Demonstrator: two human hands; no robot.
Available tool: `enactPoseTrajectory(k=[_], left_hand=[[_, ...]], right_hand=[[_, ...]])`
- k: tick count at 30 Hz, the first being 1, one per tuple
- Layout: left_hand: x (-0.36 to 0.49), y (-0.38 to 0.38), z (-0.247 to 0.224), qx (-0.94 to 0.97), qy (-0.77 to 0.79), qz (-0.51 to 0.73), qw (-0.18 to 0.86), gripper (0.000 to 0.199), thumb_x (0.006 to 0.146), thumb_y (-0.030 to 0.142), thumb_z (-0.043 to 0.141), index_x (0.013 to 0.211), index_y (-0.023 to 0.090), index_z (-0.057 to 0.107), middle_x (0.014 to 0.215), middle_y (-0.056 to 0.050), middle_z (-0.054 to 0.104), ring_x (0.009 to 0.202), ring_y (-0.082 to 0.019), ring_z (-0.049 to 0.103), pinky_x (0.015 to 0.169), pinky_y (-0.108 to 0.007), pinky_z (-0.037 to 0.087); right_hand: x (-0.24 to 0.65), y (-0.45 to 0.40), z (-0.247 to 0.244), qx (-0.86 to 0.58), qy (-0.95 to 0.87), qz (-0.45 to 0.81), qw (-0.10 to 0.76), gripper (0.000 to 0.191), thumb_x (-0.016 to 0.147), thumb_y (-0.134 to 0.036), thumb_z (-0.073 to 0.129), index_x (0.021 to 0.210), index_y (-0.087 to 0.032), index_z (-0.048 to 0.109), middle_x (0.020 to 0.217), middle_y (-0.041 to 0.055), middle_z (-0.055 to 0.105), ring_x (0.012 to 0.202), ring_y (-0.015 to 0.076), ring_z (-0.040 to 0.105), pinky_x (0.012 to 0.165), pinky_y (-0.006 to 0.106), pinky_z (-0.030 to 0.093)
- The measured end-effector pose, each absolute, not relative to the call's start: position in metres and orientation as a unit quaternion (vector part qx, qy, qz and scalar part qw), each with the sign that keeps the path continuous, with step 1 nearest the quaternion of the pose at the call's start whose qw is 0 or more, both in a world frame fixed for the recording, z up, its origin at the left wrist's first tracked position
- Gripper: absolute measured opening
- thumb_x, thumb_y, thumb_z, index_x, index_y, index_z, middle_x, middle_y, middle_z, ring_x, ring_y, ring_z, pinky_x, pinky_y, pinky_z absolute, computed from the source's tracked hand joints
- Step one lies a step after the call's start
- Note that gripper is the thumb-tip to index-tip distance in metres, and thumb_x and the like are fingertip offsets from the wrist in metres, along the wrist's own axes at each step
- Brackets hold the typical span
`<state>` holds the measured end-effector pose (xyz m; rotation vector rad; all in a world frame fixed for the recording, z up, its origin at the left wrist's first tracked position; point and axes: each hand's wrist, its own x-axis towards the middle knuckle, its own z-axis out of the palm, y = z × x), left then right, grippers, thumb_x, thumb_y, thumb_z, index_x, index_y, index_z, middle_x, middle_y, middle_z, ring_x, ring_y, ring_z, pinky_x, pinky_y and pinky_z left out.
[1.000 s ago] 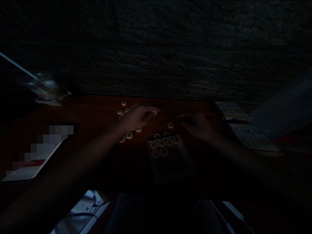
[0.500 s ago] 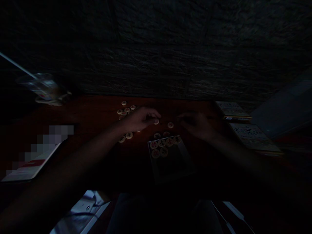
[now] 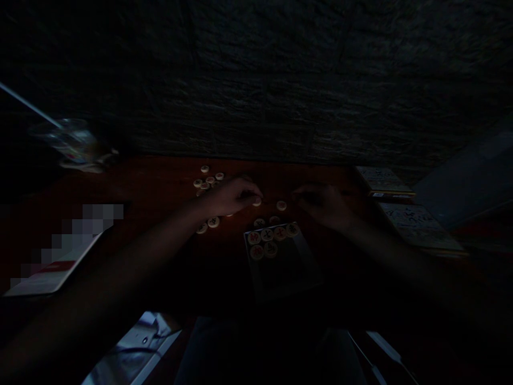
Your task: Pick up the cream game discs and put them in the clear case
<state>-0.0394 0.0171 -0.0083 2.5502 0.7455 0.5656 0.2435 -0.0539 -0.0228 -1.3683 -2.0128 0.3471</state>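
Observation:
Wooden Chinese chess pieces with red and dark characters lie about the dim tabletop. My left hand (image 3: 236, 195) is closed, thumb and fingers bent around one Chinese chess piece (image 3: 257, 201) at their tips. To the right, my right hand (image 3: 323, 204) hovers low with loosely curved fingers slightly apart; I see no piece in it. A single piece (image 3: 281, 205) lies between the hands. Nearer me, a shallow square tray (image 3: 310, 259) holds a full row of pieces and two more below it. Two pieces (image 3: 259, 222) sit just behind its far edge.
More pieces (image 3: 210, 181) are clustered behind my left forearm, and a few (image 3: 214, 222) lie in front of it. A plastic cup with a straw (image 3: 74, 141) stands far left. Two flat boxes (image 3: 419, 227) lie right. A rough stone wall (image 3: 260, 101) closes off the back.
The view has shifted very slightly. My left fingers have closed a little lower over the piece at their tips; my right hand has hardly moved.

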Motion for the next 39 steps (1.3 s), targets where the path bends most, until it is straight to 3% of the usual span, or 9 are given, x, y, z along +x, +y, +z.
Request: enactPoseTrajectory(k=[8, 12, 18, 26, 33, 39], left_hand=[[-0.044, 0.019, -0.003, 0.887, 0.333, 0.24, 0.213, 0.023, 0.098, 0.033, 0.062, 0.102, 0.02, 0.08, 0.098, -0.006, 0.082, 0.088, -0.02, 0.075, 0.08, -0.032, 0.054], [-0.062, 0.03, 0.011, 0.824, 0.413, 0.358, 0.15, 0.03, 0.099, 0.04, 0.06, 0.105, 0.02, 0.081, 0.103, -0.006, 0.083, 0.095, -0.022, 0.075, 0.087, -0.033, 0.056], [-0.098, 0.05, 0.027, 0.721, 0.515, 0.46, 0.067, 0.026, 0.096, 0.029, 0.058, 0.105, 0.019, 0.08, 0.111, -0.005, 0.083, 0.105, -0.021, 0.075, 0.097, -0.031, 0.056], [-0.126, 0.059, 0.031, 0.673, 0.6, 0.428, 0.067, 0.024, 0.091, 0.022, 0.062, 0.104, 0.016, 0.081, 0.111, -0.008, 0.083, 0.103, -0.023, 0.076, 0.096, -0.031, 0.055], [-0.123, 0.066, 0.015, 0.713, 0.604, 0.32, 0.156, 0.023, 0.086, 0.021, 0.067, 0.103, 0.018, 0.082, 0.105, -0.01, 0.083, 0.097, -0.027, 0.077, 0.089, -0.036, 0.057], [-0.111, 0.058, 0.012, 0.761, 0.539, 0.289, 0.218, 0.025, 0.083, 0.026, 0.072, 0.105, 0.017, 0.082, 0.103, -0.008, 0.083, 0.093, -0.023, 0.077, 0.083, -0.033, 0.059]], right_hand=[[0.244, -0.055, -0.023, -0.52, -0.77, 0.138, 0.344, 0.019, 0.093, -0.023, 0.065, 0.099, -0.022, 0.083, 0.105, 0.0059, 0.084, 0.094, 0.0254, 0.08, 0.084, 0.037, 0.061], [0.244, -0.055, -0.022, -0.523, -0.769, 0.134, 0.343, 0.02, 0.094, -0.026, 0.064, 0.099, -0.022, 0.083, 0.106, 0.007, 0.084, 0.095, 0.0263, 0.08, 0.085, 0.039, 0.062], [0.245, -0.055, -0.024, -0.518, -0.769, 0.129, 0.352, 0.021, 0.094, -0.028, 0.064, 0.102, -0.024, 0.083, 0.109, 0.0058, 0.084, 0.098, 0.0267, 0.08, 0.087, 0.039, 0.063], [0.247, -0.055, -0.021, -0.522, -0.763, 0.115, 0.364, 0.024, 0.093, -0.028, 0.061, 0.102, -0.025, 0.083, 0.108, 0.0054, 0.084, 0.097, 0.0286, 0.081, 0.087, 0.041, 0.066], [0.246, -0.054, -0.021, -0.527, -0.758, 0.12, 0.365, 0.025, 0.092, -0.03, 0.06, 0.1, -0.025, 0.084, 0.107, 0.0051, 0.085, 0.097, 0.0288, 0.081, 0.089, 0.043, 0.065], [0.247, -0.052, -0.026, -0.531, -0.753, 0.129, 0.367, 0.024, 0.093, -0.035, 0.062, 0.099, -0.026, 0.084, 0.106, 0.0052, 0.084, 0.095, 0.03, 0.081, 0.088, 0.046, 0.065]])
